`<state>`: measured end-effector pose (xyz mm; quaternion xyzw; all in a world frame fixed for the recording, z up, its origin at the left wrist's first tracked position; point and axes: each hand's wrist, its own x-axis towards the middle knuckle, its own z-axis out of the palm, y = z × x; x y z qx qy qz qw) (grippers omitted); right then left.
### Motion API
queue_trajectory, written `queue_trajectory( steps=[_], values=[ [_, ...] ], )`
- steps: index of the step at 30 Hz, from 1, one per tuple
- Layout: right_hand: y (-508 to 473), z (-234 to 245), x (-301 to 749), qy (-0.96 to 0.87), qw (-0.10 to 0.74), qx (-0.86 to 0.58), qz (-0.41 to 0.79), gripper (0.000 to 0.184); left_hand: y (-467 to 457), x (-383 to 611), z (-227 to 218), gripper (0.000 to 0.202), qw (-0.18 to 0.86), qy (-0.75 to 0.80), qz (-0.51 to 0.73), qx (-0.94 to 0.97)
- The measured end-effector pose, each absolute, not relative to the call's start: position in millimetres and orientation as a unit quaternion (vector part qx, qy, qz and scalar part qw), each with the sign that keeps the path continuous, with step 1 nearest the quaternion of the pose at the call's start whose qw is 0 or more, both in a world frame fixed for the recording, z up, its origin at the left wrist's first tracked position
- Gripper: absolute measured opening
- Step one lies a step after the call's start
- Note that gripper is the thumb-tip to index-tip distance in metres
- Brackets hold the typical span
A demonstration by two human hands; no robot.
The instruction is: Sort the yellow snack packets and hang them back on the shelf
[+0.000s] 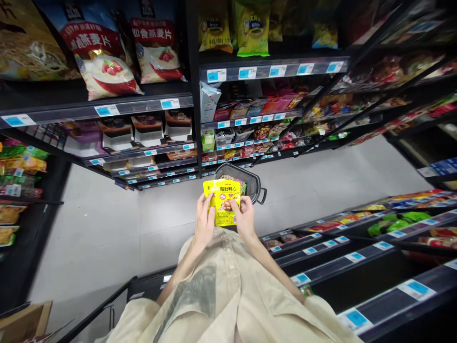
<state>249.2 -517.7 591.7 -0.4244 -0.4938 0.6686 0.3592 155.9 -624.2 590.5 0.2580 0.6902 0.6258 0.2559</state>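
Note:
Two yellow snack packets overlap between my hands, in front of my waist. The front snack packet (pixel 227 190) faces me, with dark characters and a food picture on it. Behind it and to the left, the second snack packet (pixel 207 186) shows only its upper edge and side. My left hand (pixel 205 220) is closed on the left side of the packets, thumb on the front. On the right edge, my right hand (pixel 244 218) pinches the front packet with its thumb over the face. Just beyond them a dark shopping basket (pixel 254 183) holds packaged goods, partly hidden by the packets.
Shelves (pixel 124 97) with oatmeal bags (pixel 103 52) and boxes stand ahead. Another shelf unit (pixel 357 257) runs close along my right side. A cardboard box (pixel 26 321) is at the lower left. Grey tiled floor (pixel 96 224) shows between the shelves.

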Motion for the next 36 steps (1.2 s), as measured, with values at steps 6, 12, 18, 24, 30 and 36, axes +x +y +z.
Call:
queue_trajectory(
  steps=[6,12,18,24,30,36],
  values=[
    [-531.4,598.4,250.7,-0.616,0.394,-0.397,0.555,0.024,-621.9,160.3,602.0,0.083,0.345,0.629,0.638,0.279],
    [-539.7,624.2,255.2,-0.779,0.328,-0.248,0.474,0.027,-613.4,162.8,595.4,0.082,0.436,0.492,0.740,0.140],
    [-539.1,643.0,260.9,-0.795,0.209,-0.128,0.555,0.045,-617.1,150.5,594.8,0.063,0.503,0.396,0.766,-0.055],
    [-541.4,613.4,263.4,-0.690,0.318,-0.330,0.560,0.027,-623.1,151.1,590.3,0.070,0.508,0.384,0.768,-0.070],
    [-537.6,598.2,257.6,-0.621,0.214,-0.364,0.661,0.038,-628.3,151.5,578.7,0.069,0.521,0.441,0.729,-0.042],
    [-526.7,590.2,257.5,-0.552,0.237,-0.409,0.686,0.045,-620.0,148.4,575.7,0.062,0.484,0.447,0.752,-0.024]
  ],
)
